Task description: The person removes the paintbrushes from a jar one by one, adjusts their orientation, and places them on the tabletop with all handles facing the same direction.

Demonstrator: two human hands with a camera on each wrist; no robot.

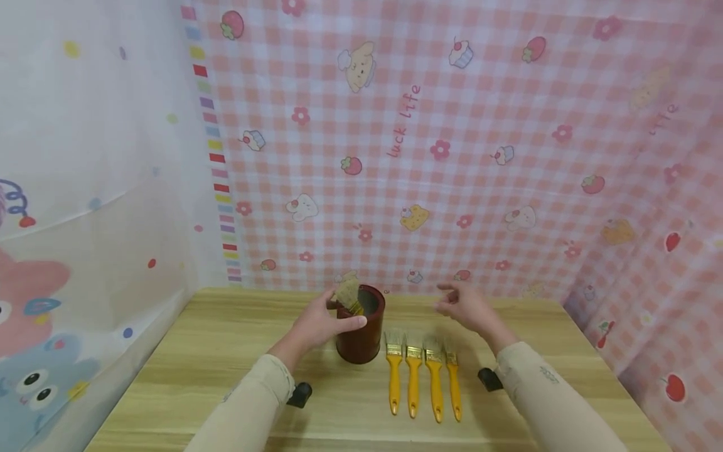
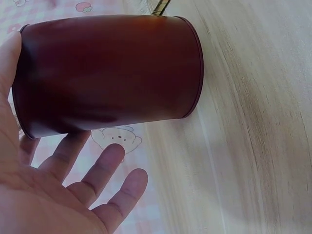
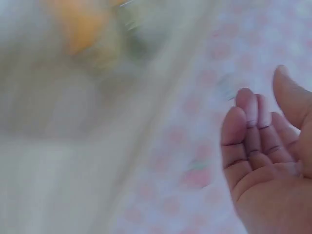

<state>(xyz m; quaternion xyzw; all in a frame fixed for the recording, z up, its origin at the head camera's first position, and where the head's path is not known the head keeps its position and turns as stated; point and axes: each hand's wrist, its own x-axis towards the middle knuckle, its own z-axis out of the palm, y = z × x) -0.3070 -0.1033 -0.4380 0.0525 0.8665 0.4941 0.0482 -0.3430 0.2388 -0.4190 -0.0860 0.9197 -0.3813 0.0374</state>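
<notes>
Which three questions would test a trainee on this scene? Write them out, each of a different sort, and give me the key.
1. Count: how many yellow-handled paintbrushes lie side by side on the wooden table?
2. True or false: the right hand holds nothing.
3. Multiple choice: what does the left hand grip?
A) a paintbrush from the row
B) the reddish-brown cylindrical container
C) nothing

Key:
1. Four.
2. True.
3. B.
</notes>
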